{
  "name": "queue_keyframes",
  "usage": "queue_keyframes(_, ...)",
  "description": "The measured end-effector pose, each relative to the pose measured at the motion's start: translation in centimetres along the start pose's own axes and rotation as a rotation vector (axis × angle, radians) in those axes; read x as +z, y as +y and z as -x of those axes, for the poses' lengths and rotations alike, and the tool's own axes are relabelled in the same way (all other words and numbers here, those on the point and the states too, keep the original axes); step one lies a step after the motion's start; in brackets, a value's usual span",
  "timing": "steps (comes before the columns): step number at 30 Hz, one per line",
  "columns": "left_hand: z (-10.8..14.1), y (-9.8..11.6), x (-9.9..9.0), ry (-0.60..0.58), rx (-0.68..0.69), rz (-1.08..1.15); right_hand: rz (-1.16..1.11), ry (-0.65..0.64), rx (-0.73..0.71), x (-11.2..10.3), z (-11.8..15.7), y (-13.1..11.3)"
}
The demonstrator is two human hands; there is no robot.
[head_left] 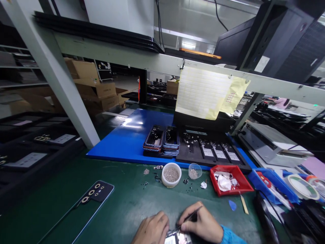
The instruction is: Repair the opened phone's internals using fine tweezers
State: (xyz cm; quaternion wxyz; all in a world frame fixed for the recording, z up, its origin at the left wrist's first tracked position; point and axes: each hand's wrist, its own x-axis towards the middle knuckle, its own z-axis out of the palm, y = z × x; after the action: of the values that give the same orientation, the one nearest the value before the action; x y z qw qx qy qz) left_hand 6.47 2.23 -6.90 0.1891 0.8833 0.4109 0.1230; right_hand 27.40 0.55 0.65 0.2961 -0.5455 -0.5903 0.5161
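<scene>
At the bottom edge lies an opened phone, its inner parts and a white label showing; the lower part is cut off by the frame. My left hand is closed at the phone's left side, fingers curled against it. Pinched in my right hand is a pair of dark tweezers, its tip pointing down at the phone's upper edge. Beyond the hands stands a white round tub of tiny metal screws, with a small clear cup of screws to its right.
Left lies a phone back cover with camera rings. Stacked phone frames stand on a blue mat, beside a black foam tray holding phone parts. A red bin, blue pick and blue bin are at right.
</scene>
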Motion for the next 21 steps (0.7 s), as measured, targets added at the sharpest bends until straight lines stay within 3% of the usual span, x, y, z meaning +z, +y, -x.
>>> queue_keyframes(10, 0.3, 0.0, 0.7, 0.117, 0.085, -0.057, -0.044, 0.041, -0.051, 0.6, 0.0, 0.5)
queue_keyframes(15, 0.6, 0.6, -0.9, 0.047, 0.026, 0.092, -0.096, 0.084, -0.043, 0.7, 0.0, 1.5)
queue_keyframes(21, 0.7, 1.3, -2.8, -0.002, -0.041, 0.220, 0.026, 0.141, -0.106, 0.6, 0.7, 1.1)
